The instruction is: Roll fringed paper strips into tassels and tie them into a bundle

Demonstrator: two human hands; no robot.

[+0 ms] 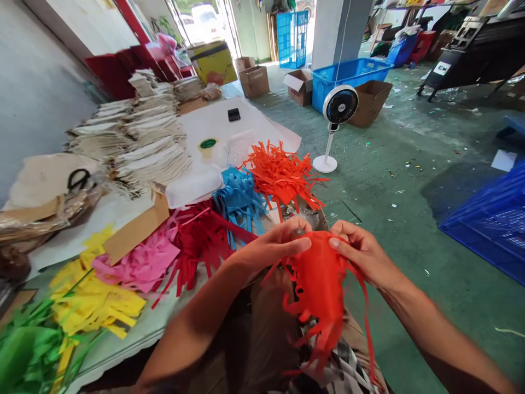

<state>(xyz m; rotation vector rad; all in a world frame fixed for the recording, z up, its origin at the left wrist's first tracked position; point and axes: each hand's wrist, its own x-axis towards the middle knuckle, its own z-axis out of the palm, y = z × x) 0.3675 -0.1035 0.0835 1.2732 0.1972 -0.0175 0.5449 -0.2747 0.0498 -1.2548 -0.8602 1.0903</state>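
A red-orange fringed paper streamer [322, 273] hangs over my lap, its cut strips dangling below. My left hand [287, 238] pinches its upper left edge, thumb on top. On the upper right edge, my right hand [356, 246] grips it the same way. Just beyond my hands lies a pile of orange fringed strips [283, 172]. Beside it are blue fringed strips [240, 197], then dark red ones [200, 238]. Pink [143, 257], yellow [96, 298] and green fringed pieces [30, 350] spread toward the lower left.
Stacks of whitish sheets [151, 137] stand along the table's left. Black-handled scissors [79, 179] rest near the wall. A clear plastic tray [192, 186] and a dark phone-like object [233, 114] are on the table. A white fan [340, 106] and blue crates [492, 219] stand on the floor.
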